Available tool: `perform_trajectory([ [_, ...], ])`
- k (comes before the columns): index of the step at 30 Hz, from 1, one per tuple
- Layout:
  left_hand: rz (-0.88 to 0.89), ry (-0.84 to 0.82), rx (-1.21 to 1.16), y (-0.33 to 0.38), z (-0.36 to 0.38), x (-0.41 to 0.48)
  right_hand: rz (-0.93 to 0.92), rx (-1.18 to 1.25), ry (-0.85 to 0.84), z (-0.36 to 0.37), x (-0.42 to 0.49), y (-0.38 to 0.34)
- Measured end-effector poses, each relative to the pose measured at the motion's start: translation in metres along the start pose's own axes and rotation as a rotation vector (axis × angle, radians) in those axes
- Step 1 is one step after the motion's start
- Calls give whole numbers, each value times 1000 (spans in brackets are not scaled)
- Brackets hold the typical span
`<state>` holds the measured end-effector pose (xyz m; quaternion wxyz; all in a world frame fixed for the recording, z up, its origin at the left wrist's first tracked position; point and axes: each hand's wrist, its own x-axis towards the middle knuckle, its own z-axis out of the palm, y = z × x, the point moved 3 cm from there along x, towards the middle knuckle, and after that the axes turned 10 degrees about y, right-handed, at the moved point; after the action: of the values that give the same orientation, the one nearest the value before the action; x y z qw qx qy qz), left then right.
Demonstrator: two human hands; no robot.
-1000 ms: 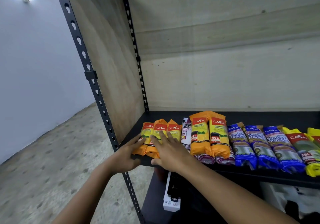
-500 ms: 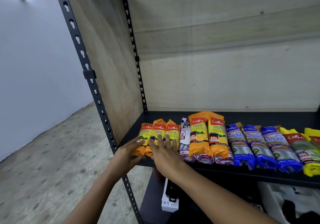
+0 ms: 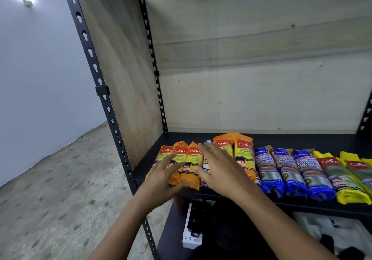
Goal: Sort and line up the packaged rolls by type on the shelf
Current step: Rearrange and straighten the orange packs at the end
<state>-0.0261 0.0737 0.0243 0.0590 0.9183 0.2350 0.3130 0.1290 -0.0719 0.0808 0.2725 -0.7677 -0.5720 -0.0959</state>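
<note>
We note the right hand (image 3: 219,170) has left the small orange packs (image 3: 194,156) and shifted right, fingers spread over the white pack (image 3: 205,162) and the tall orange packs (image 3: 244,155). The left hand (image 3: 161,179) has slid further right across the small ones.

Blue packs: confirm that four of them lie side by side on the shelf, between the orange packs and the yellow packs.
Not quite. There are three blue packs, not four. They do lie side by side on the shelf, between the orange packs and the yellow packs. The head view shows this.
</note>
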Motion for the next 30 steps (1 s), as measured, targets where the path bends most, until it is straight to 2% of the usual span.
perform_trajectory([
  [2, 9, -25, -28, 27, 2, 12, 42, -12, -26, -14, -7, 18],
  [6, 47, -179, -94, 70, 18, 30, 90, -85, -89, -28, -20, 59],
  [8, 63, -239, -108, 84, 25, 36, 121, -70, -170, -29, -26, 77],
  [11, 130, -262, -58, 101, 33, 43, 110, -30, -285, -27, -36, 96],
  [14, 145, -264, -32, 108, 42, 50, 129, 8, -318, -24, -41, 100],
  [23, 119, -272, -62, 107, 55, 55, 147, 36, -282, -12, -40, 100],
  [30, 127, -175, -117, 101, 57, 60, 82, -30, -82, -11, -35, 101],
])
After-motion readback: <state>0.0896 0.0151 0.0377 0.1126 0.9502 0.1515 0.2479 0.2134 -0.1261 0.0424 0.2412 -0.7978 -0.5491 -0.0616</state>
